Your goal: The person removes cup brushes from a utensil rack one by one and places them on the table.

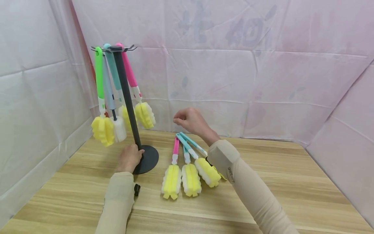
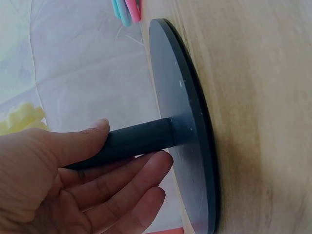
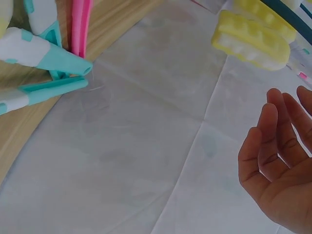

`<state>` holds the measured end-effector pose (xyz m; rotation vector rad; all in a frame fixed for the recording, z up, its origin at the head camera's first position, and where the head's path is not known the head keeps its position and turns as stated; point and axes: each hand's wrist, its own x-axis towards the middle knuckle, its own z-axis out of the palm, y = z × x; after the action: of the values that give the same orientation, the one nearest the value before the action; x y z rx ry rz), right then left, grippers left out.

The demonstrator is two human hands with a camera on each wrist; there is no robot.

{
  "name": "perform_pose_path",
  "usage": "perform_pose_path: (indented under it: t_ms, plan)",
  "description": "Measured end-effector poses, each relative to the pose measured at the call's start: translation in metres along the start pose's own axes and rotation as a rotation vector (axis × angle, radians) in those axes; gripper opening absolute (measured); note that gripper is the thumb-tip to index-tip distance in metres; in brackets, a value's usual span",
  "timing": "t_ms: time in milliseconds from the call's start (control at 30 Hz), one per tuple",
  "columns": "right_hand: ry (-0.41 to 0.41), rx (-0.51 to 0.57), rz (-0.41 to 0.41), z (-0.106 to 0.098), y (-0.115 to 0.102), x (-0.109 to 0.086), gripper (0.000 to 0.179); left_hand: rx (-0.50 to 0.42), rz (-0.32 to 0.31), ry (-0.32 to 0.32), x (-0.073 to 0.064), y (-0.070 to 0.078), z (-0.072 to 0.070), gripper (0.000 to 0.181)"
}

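My left hand (image 1: 129, 158) grips the lower pole of a black hook stand (image 1: 126, 87), just above its round base; the thumb and fingers round the pole show in the left wrist view. From the stand's hooks hang sponge cleaning brushes: a green-handled one (image 1: 100, 76), a grey-blue one (image 1: 108, 87), a teal one (image 1: 114, 71) and a pink one (image 1: 129, 71). My right hand (image 1: 191, 121) is in the air with fingers loosely bent, holding nothing. Below it lie a pink-handled sponge brush (image 1: 171, 178) and several teal-handled brushes (image 1: 191, 179), their handle ends close together.
The wooden tabletop (image 1: 280, 182) stretches to the right of the brushes. Pale printed cloth (image 1: 210, 74) hangs behind and at both sides. Bare hooks (image 1: 132, 47) stick out at the right of the stand's top.
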<state>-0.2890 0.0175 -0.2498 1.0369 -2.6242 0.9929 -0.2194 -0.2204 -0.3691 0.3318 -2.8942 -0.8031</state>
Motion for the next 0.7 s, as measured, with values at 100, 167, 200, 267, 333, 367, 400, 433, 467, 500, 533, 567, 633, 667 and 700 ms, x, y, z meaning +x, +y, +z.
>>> perform_pose_path:
  t_ms: [100, 167, 200, 267, 333, 367, 400, 433, 467, 500, 533, 567, 633, 667, 700]
  plan:
    - [-0.004, 0.009, -0.003, 0.001, -0.004, 0.001, 0.016, -0.005, -0.006, -0.010, 0.000, 0.000, 0.000, 0.028]
    - [-0.006, 0.013, -0.008, 0.000, -0.007, 0.002, 0.016, -0.008, -0.005, -0.015, 0.000, 0.001, -0.001, 0.028]
    - [-0.005, 0.014, -0.011, 0.000, -0.008, 0.003, 0.016, -0.009, -0.004, -0.016, 0.000, 0.001, -0.001, 0.028]
    - [-0.004, 0.015, -0.020, 0.000, -0.011, 0.005, 0.015, -0.010, -0.003, -0.013, 0.000, 0.000, -0.002, 0.028]
    - [0.001, 0.014, -0.031, 0.000, -0.015, 0.008, 0.015, -0.007, -0.002, -0.008, 0.000, 0.000, -0.003, 0.028]
    - [0.004, 0.017, -0.035, 0.001, -0.017, 0.009, 0.015, -0.006, -0.004, -0.006, 0.000, -0.001, -0.004, 0.028]
    - [0.006, 0.021, -0.037, 0.002, -0.019, 0.011, 0.015, -0.002, -0.008, -0.006, 0.000, -0.001, -0.004, 0.028]
    - [0.007, 0.027, -0.039, 0.002, -0.021, 0.012, 0.015, 0.004, -0.009, -0.005, -0.001, -0.002, -0.005, 0.028]
    - [0.009, 0.033, -0.039, 0.004, -0.022, 0.013, 0.014, 0.009, -0.007, -0.006, -0.001, -0.002, -0.005, 0.028]
    - [0.010, 0.042, -0.034, 0.004, -0.024, 0.013, 0.014, 0.013, -0.006, -0.006, -0.001, -0.003, -0.005, 0.028]
    - [0.011, 0.049, -0.033, 0.005, -0.026, 0.013, 0.014, 0.016, -0.008, -0.008, -0.002, -0.004, -0.005, 0.028]
    - [0.012, 0.058, -0.036, 0.006, -0.028, 0.014, 0.014, 0.019, -0.006, -0.006, -0.002, -0.004, -0.005, 0.028]
    - [0.011, 0.067, -0.039, 0.008, -0.031, 0.015, 0.014, 0.021, -0.002, -0.006, -0.002, -0.004, -0.004, 0.028]
    - [0.008, 0.074, -0.039, 0.009, -0.033, 0.016, 0.014, 0.018, -0.003, -0.007, -0.002, -0.005, -0.003, 0.028]
    - [0.006, 0.080, -0.039, 0.009, -0.035, 0.016, 0.014, 0.017, -0.005, -0.008, -0.002, -0.005, -0.003, 0.028]
